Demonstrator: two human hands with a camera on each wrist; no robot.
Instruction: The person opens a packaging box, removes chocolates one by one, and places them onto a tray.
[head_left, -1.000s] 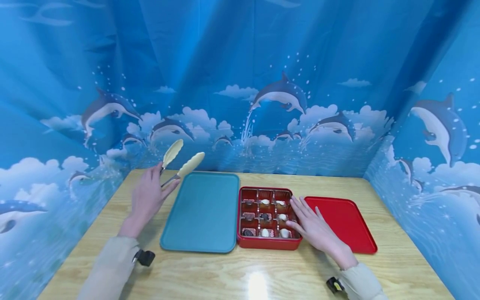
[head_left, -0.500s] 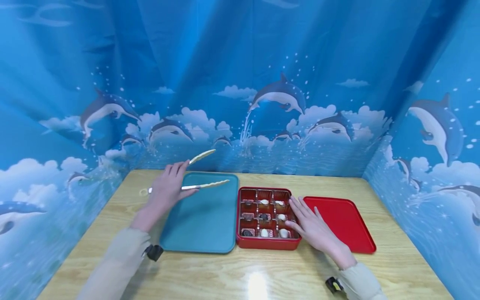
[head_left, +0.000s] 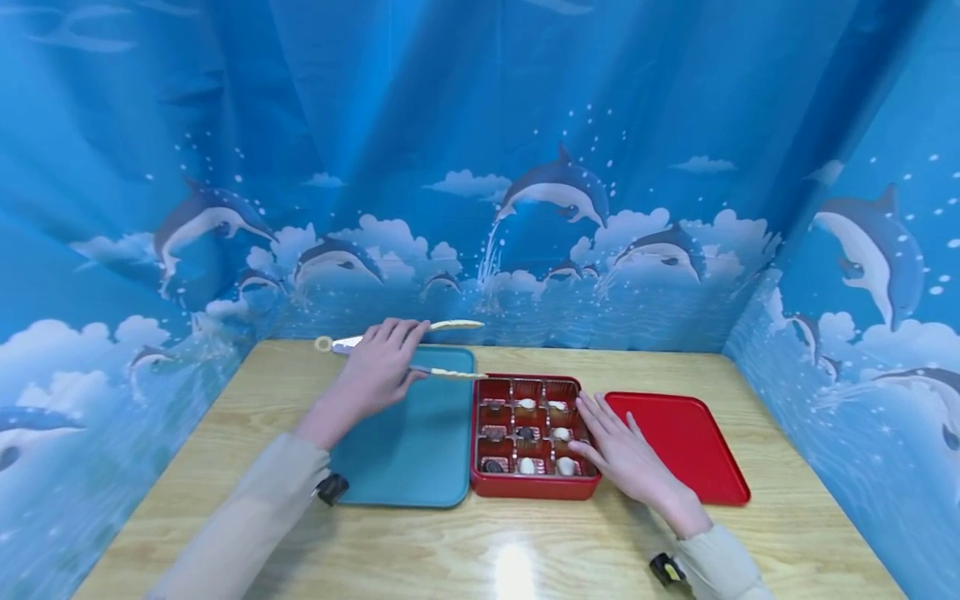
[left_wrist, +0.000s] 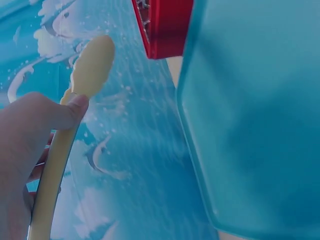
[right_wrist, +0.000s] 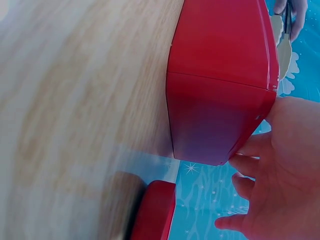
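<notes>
My left hand (head_left: 375, 367) holds a pair of tongs (left_wrist: 50, 175) with cream, scalloped tips, the two arms spread apart and nothing between them. The tongs lie level above the blue tray (head_left: 405, 458), tips pointing right; the lower tip is at the upper left corner of a red box (head_left: 536, 487) in the head view. A clear divider splits the box into several compartments holding small dark pieces and white pieces (head_left: 527, 466), perhaps chocolates. Along the box's right rim rests my right hand (head_left: 630, 458), fingers fairly straight, thumb over the rim.
Right of the box lies a flat red lid or tray (head_left: 697, 442), partly behind my right hand. Everything stands on a light wooden table (head_left: 420, 550). A blue dolphin-print curtain (head_left: 480, 208) hangs behind and at both sides.
My left hand has moved right over the blue tray, bringing the tongs from the tray's far left corner to beside the box; their tips have swung from up to rightward. My right hand stays put.
</notes>
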